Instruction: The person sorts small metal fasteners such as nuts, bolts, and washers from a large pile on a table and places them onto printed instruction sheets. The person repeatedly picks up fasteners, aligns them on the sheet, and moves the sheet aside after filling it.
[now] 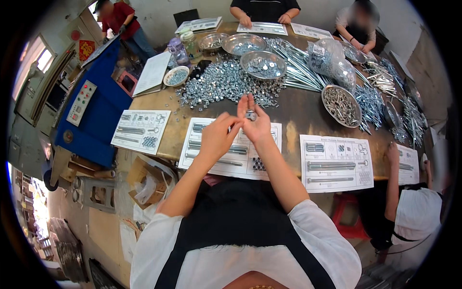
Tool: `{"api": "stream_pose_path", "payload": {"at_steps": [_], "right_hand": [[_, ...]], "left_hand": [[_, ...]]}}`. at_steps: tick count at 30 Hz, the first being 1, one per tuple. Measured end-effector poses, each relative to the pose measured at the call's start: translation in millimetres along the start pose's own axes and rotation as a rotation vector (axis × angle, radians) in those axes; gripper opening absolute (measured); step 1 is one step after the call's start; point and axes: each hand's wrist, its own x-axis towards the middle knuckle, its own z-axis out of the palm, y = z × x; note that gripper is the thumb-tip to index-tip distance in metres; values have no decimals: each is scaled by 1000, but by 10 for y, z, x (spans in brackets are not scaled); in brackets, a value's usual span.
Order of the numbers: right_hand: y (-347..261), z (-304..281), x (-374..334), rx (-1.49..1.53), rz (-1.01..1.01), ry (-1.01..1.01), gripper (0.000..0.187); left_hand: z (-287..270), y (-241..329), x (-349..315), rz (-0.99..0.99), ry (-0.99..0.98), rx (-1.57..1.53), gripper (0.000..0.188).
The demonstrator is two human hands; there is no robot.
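My right hand [257, 126] is turned palm up over the table, cradling a few small shiny round metal pieces [250, 115] near the base of its fingers. Its fingers stretch away from me. Beside it, my left hand [219, 136] comes in with thumb and fingertips pinched together at the edge of the right palm; whatever is between them is hidden. Below both hands lies a sheet [198, 156] with pictures of bolts and nuts, partly covered by my arms. Just beyond the fingers spreads a heap of loose metal nuts [216, 82].
Metal bowls of washers [262, 66] and short bolts [341, 106] stand around the heap. Long rods [303, 65] and a plastic bag of hardware [332, 60] lie at the back right. More picture sheets [337, 164] line the near edge. Co-workers sit across and at right.
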Motion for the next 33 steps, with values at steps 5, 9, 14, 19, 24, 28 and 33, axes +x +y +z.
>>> {"api": "stream_pose_path", "payload": {"at_steps": [5,9,14,19,24,28,33], "right_hand": [[229,35,-374,-339,-47,71,37],[235,-104,-356,-394,-48,57,36],[387,-168,-291,-436,-81,162,35],[448,-311,-238,-381,-97,139,28],[395,-442,-590,-828,71,17,25],[514,-250,-1312,-1668,288,-77,18],[569,-302,-1717,-1808,491,-8,23]], "left_hand": [[317,-83,82,-49,1,108,25],[363,-250,93,-82,-22,121,23],[297,-453,105,-146,-120,36,21],[247,-639,119,-98,-165,-129,20],[-278,-861,-47,25,-462,-606,21],[-520,-1101,-439,72,-742,-834,22],[-416,-1078,-725,107,-1022,-897,22]]}}
